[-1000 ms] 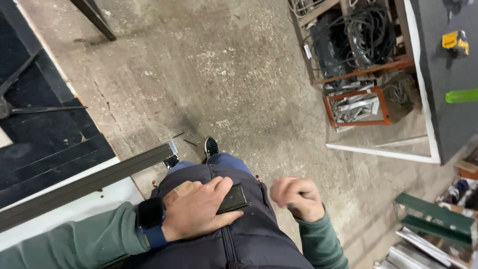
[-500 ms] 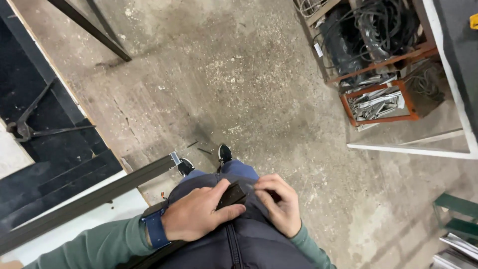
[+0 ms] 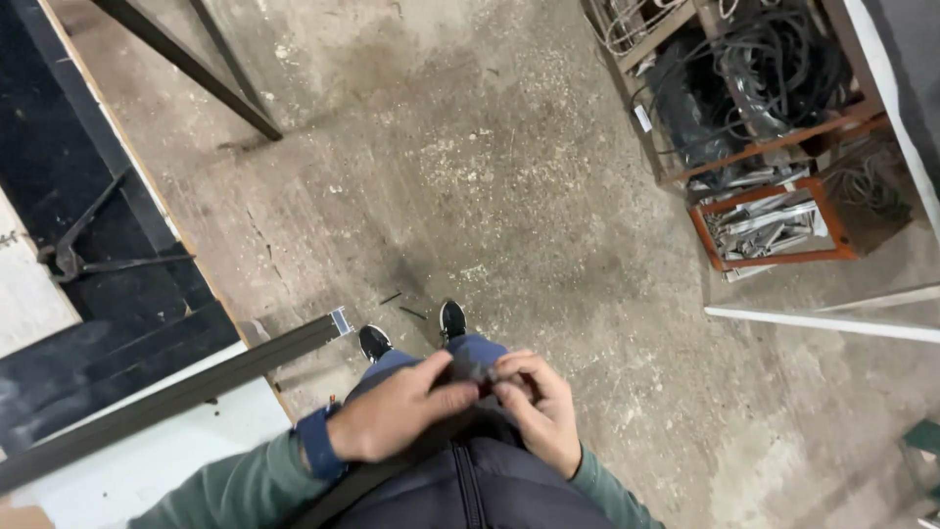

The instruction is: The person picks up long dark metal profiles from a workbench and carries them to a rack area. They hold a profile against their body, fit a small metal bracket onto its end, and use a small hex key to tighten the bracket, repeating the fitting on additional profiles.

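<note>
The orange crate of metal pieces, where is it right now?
The orange crate sits on the concrete floor at the right of the head view, just below a wooden bin of dark cables.

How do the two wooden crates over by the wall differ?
The near crate is smaller, orange-edged, and holds flat pale metal strips; the far crate is larger, with a duller brown frame, and is packed with dark coiled cables. The near crate stands closer to the white bar on the concrete floor. Both are open-topped, full, and tilted the same way in the head view. Left hand and right hand meet on a small dark object.
</note>
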